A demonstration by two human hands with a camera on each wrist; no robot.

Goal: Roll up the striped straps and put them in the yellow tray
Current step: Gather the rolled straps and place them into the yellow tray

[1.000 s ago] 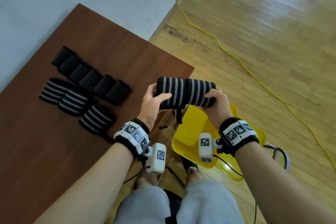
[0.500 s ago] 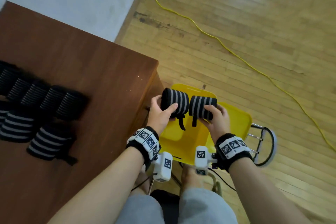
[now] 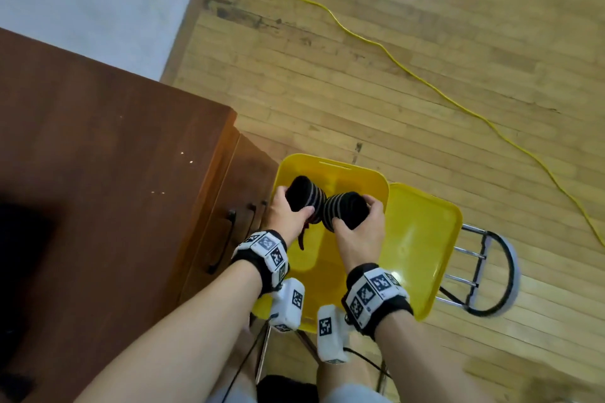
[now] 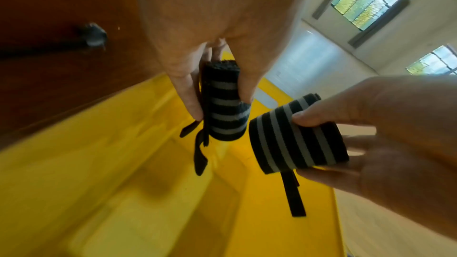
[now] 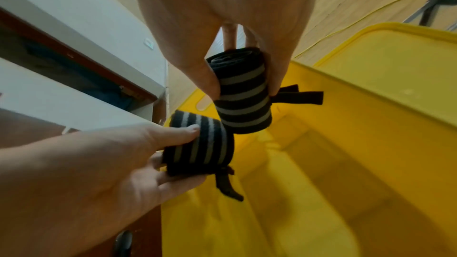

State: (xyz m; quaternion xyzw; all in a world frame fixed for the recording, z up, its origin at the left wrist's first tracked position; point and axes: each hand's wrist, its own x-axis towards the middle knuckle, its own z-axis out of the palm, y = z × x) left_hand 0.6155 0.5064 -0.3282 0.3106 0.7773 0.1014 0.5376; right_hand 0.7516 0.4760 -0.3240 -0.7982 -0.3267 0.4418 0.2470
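Head view: left hand (image 3: 288,217) grips one rolled striped strap (image 3: 302,196), thumb and fingers curled round it; right hand (image 3: 358,229) grips a second roll (image 3: 343,209) the same way. Both rolls are held above the yellow tray (image 3: 330,167), inner ends nearly touching. Black loose tails (image 4: 200,155) hang down. Tray sits beside the wooden cabinet (image 3: 131,173); a yellow lid (image 3: 422,245) lies alongside.

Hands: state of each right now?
Left hand: grips a rolled strap.
Right hand: grips the other roll.
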